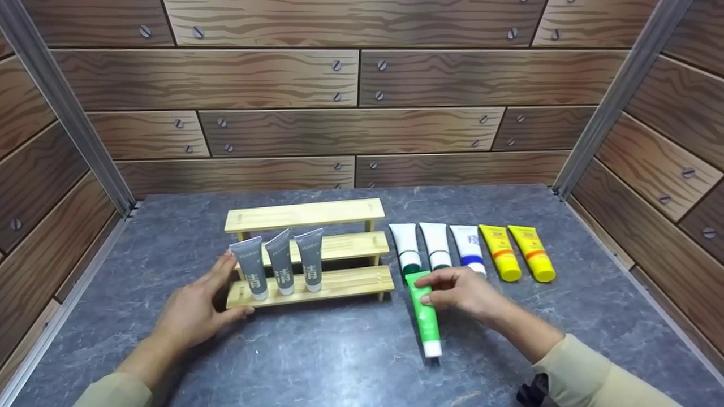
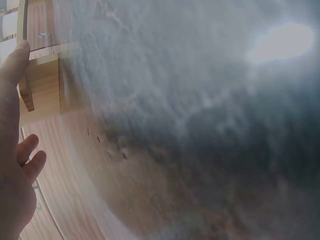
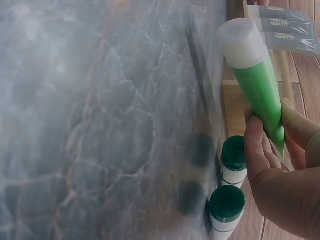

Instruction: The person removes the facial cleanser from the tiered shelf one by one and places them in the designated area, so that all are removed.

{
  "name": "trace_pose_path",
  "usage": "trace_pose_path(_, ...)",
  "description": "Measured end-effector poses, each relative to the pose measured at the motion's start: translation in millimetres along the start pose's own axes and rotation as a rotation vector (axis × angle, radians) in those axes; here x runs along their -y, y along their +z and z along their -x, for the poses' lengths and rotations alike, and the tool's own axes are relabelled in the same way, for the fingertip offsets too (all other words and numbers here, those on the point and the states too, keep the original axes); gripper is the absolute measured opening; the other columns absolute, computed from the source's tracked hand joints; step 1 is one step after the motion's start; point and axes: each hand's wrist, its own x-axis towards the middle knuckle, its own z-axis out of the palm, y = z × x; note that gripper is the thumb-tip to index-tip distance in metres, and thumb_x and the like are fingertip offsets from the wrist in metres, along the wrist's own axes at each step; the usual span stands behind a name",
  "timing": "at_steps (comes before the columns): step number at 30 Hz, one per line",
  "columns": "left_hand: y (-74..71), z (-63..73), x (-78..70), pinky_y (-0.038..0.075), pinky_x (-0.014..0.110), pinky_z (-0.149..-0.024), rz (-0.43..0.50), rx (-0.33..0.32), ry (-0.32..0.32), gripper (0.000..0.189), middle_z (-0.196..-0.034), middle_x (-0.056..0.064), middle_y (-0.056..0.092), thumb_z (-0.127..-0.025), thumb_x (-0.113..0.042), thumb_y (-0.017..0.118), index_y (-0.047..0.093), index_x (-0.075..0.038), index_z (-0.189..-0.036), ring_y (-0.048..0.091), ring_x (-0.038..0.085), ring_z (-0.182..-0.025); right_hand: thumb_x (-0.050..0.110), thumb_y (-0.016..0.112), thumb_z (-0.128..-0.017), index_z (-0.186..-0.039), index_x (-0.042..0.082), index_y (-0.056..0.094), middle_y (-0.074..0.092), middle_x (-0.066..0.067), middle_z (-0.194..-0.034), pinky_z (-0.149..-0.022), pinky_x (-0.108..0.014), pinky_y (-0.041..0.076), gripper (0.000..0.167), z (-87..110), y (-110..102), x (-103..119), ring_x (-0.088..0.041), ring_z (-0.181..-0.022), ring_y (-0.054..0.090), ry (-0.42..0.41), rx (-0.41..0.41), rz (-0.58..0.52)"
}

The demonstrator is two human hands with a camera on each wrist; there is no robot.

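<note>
My right hand (image 1: 466, 294) pinches a green squeeze tube (image 1: 428, 323) near its flat end, with thumb and fingers on either side. The tube's white cap points toward me; in the right wrist view the tube (image 3: 260, 92) is held off the table. My left hand (image 1: 189, 308) holds the left end of a three-step wooden rack (image 1: 350, 281), its thumb at the front corner and its fingers farther back. Three grey tubes, a left one (image 1: 249, 268), a middle one (image 1: 281, 265) and a right one (image 1: 310, 260), stand cap-down on the lowest step.
Right of the rack lie two white tubes with green caps, one (image 1: 404, 240) beside the other (image 1: 434, 240), a white-and-blue tube (image 1: 466, 240), and two yellow tubes, one (image 1: 499, 249) beside the other (image 1: 531, 249). Wood-patterned walls (image 1: 356, 79) enclose the grey marbled table (image 1: 317, 362).
</note>
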Motion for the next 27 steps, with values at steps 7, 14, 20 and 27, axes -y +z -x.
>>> trace_pose_path(7,1.1,0.8,1.4,0.051,0.073,-0.098,0.0,-0.019,0.01,0.103,-0.165,0.018,0.041,-0.086,-0.059,0.083,0.038,-0.009,-0.164,0.062,0.056,-0.121,0.009,0.084,-0.092,-0.127,-0.005,0.072,0.074,-0.01,-0.113,-0.084,-0.032,0.065,0.04,-1.0,2,-5,-0.017,-0.097,0.07,0.046,0.051,-0.055)
trace_pose_path(14,-0.1,0.1,1.1,0.051,0.074,-0.099,-0.005,-0.005,-0.002,0.103,-0.166,0.017,0.04,-0.086,-0.061,0.081,0.037,-0.012,-0.165,0.063,0.057,-0.12,0.008,0.084,-0.091,-0.126,-0.005,0.073,0.075,-0.009,-0.108,-0.082,-0.032,0.065,0.039,-3.4,5,-9,-0.017,-0.093,0.071,0.072,0.045,-0.074)
trace_pose_path(20,-0.4,-0.2,0.6,0.051,0.073,-0.098,-0.003,-0.005,-0.005,0.104,-0.166,0.017,0.04,-0.086,-0.062,0.081,0.036,-0.013,-0.166,0.063,0.057,-0.119,0.01,0.085,-0.09,-0.126,-0.004,0.073,0.076,-0.007,-0.106,-0.08,-0.029,0.064,0.039,-4.5,7,-14,-0.015,-0.092,0.07,0.089,0.045,-0.076)
trace_pose_path(27,0.1,0.4,0.9,0.051,0.074,-0.097,0.005,-0.005,-0.004,0.104,-0.166,0.016,0.039,-0.086,-0.062,0.081,0.036,-0.014,-0.166,0.064,0.058,-0.118,0.01,0.084,-0.091,-0.13,-0.005,0.071,0.074,-0.007,-0.102,-0.076,-0.026,0.062,0.044,-2.5,6,-19,-0.015,-0.09,0.066,0.049,0.078,-0.03)
